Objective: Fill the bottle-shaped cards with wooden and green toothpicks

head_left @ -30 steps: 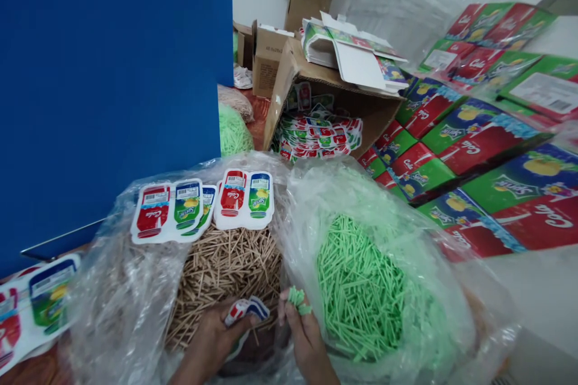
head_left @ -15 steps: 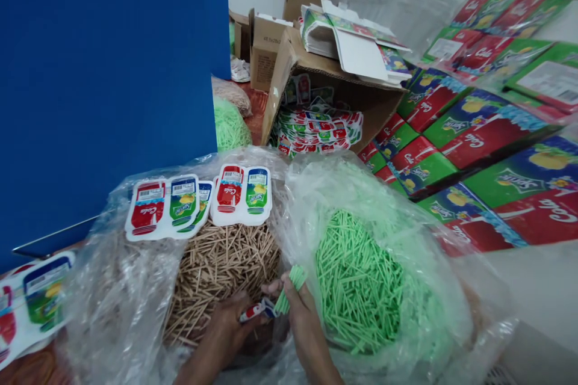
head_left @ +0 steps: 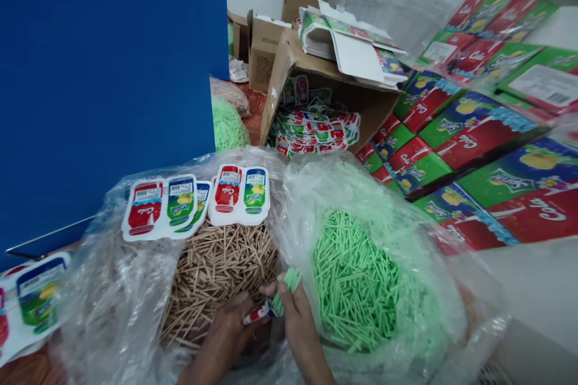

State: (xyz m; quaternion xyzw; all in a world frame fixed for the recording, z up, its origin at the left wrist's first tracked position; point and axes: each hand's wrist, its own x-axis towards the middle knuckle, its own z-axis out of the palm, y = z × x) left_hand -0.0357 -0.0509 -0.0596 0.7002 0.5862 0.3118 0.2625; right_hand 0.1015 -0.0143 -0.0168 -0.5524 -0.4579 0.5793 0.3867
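My left hand [head_left: 235, 325] is closed on a small red, white and blue printed packet [head_left: 258, 313], low over the bag of brown sticks [head_left: 221, 258]. Close beside it, my right hand [head_left: 295, 307] grips a small bundle of green sticks [head_left: 289, 286], whose lower end meets the packet. To the right lies an open clear bag of loose green sticks [head_left: 356, 283]. Cola and Sprite cards [head_left: 239, 195] rest on the far edge of the brown-stick bag, with more cards [head_left: 165, 207] to their left.
A blue panel [head_left: 108, 84] stands at the left. Behind the bags, a tipped carton [head_left: 311, 63] holds many printed cards. Printed Cola and Sprite boxes [head_left: 474, 126] are stacked at the right. More cards [head_left: 38, 301] lie at the lower left.
The view has shifted slightly. Both hands stay together with the packet and green bundle held between them, the packet tilted a little differently.
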